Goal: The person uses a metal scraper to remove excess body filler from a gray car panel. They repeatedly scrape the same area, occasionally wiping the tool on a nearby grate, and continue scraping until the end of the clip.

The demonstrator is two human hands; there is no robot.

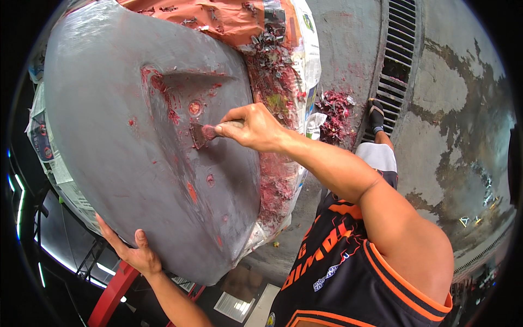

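A large grey-coated car body panel (103,136) with a long recess fills the left and middle of the view. Red residue and bare spots mark the recess. My right hand (255,128) pinches a small scraper (199,137), its handle end smeared red. The scraper's blade meets the recess surface, just below a round reddish spot (195,108). At the panel's lower left edge lies my left hand (143,258), thumb and fingers spread against it, holding no tool.
Newspaper and orange masking sheets (218,19) border the panel, covered with red and grey scrapings. A pile of red shavings (336,111) lies on the concrete floor by a metal drain grate (399,49). A red metal bar (113,297) stands at the lower left.
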